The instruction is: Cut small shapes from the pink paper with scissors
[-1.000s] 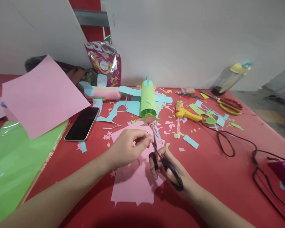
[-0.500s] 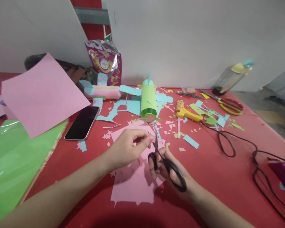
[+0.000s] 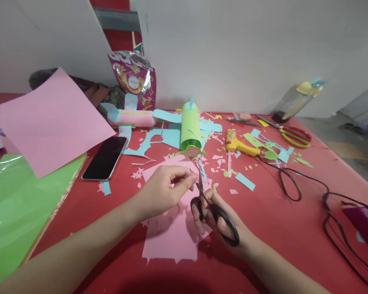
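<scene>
My right hand (image 3: 216, 216) has its thumb and fingers through the black handles of a pair of scissors (image 3: 223, 218). The blades point up and away from me and stand apart. Just left of the blade tips, my left hand (image 3: 168, 190) is closed in a pinch; what its fingertips hold is too small and hidden to name. Both hands are over a pink paper sheet (image 3: 171, 245) with jagged edges, flat on the red table. Beyond them lies a green paper tube (image 3: 190, 122) with light-blue paper wings.
At left are a phone (image 3: 106, 158), a large pink sheet (image 3: 55, 122) and a green packet (image 3: 27, 208). A pink paper tube (image 3: 138, 118) lies by a snack bag (image 3: 136, 77). Paper scraps surround a yellow glue gun (image 3: 242, 147), whose cord (image 3: 300, 173) runs right. Other scissors (image 3: 294, 136) lie near a bottle (image 3: 297, 102).
The view has shifted very slightly. Both hands and the scissors keep nearly the same pose, with the blades still apart beside the left fingertips.
</scene>
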`<state>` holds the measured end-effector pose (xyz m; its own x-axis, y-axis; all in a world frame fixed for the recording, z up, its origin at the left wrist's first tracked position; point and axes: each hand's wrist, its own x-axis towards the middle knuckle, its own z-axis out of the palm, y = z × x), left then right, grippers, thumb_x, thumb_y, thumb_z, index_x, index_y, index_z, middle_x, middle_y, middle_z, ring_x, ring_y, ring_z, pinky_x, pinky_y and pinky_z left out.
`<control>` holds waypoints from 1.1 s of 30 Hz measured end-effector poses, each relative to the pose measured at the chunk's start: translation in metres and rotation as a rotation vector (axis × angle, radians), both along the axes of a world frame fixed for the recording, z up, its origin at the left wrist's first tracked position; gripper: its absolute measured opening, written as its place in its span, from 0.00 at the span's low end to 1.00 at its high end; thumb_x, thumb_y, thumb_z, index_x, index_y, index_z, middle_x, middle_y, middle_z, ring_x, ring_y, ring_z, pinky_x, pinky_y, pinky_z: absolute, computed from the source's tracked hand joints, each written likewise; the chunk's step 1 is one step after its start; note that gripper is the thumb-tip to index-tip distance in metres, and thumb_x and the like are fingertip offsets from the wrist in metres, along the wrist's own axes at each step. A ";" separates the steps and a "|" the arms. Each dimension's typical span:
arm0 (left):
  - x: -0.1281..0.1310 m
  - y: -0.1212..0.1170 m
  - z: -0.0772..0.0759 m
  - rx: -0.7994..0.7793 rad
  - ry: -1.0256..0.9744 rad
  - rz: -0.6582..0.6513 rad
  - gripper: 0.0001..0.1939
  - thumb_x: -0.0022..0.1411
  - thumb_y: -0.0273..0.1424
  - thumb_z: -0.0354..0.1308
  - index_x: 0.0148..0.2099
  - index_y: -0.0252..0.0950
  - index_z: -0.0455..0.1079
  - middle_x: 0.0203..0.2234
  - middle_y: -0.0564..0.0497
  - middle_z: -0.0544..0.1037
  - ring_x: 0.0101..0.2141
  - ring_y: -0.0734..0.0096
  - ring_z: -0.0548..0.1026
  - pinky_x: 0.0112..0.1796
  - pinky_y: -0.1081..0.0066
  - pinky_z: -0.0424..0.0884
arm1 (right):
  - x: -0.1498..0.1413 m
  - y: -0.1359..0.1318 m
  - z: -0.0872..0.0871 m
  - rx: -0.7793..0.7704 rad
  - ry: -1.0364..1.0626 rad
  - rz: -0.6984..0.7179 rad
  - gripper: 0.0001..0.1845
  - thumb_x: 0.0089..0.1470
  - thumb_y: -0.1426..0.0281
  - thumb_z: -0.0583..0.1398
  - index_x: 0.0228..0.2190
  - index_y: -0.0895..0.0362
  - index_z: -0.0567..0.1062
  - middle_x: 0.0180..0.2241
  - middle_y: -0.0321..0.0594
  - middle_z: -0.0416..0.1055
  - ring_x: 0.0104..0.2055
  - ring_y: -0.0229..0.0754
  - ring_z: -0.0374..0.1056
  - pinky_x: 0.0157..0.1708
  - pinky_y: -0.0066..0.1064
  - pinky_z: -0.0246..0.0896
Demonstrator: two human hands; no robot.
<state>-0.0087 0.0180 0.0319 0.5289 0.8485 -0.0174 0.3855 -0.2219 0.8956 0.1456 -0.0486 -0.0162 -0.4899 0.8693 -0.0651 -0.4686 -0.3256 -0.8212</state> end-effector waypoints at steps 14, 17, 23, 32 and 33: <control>-0.002 0.000 0.004 -0.055 0.109 -0.007 0.16 0.57 0.35 0.45 0.21 0.33 0.61 0.15 0.57 0.59 0.19 0.79 0.58 0.21 0.78 0.55 | 0.001 -0.001 0.001 0.009 -0.014 0.018 0.21 0.40 0.54 0.60 0.28 0.55 0.58 0.26 0.33 0.59 0.21 0.29 0.57 0.20 0.23 0.51; -0.002 0.001 0.004 -0.058 0.097 -0.013 0.16 0.56 0.35 0.45 0.21 0.33 0.62 0.16 0.56 0.61 0.20 0.79 0.60 0.22 0.78 0.56 | 0.002 -0.001 0.000 0.007 -0.026 0.021 0.21 0.40 0.54 0.60 0.28 0.55 0.58 0.25 0.33 0.59 0.21 0.30 0.58 0.20 0.23 0.51; -0.003 0.002 0.003 -0.077 0.085 -0.022 0.16 0.57 0.36 0.45 0.21 0.33 0.62 0.16 0.56 0.62 0.21 0.79 0.60 0.24 0.78 0.57 | 0.001 0.001 0.000 0.003 -0.014 0.024 0.21 0.40 0.54 0.59 0.27 0.55 0.57 0.24 0.32 0.60 0.20 0.29 0.58 0.20 0.23 0.51; -0.005 0.004 0.003 -0.037 0.105 0.043 0.15 0.56 0.35 0.45 0.21 0.33 0.60 0.15 0.58 0.54 0.19 0.80 0.54 0.21 0.77 0.52 | -0.002 0.002 -0.003 -0.074 -0.083 -0.076 0.22 0.38 0.56 0.62 0.28 0.54 0.57 0.26 0.32 0.59 0.26 0.35 0.61 0.27 0.29 0.54; -0.005 0.004 0.002 -0.041 0.110 0.027 0.15 0.56 0.34 0.44 0.21 0.33 0.60 0.15 0.58 0.55 0.19 0.80 0.55 0.21 0.77 0.53 | -0.003 0.003 -0.002 -0.082 -0.086 -0.134 0.20 0.38 0.59 0.63 0.27 0.53 0.57 0.25 0.31 0.59 0.26 0.35 0.61 0.27 0.29 0.54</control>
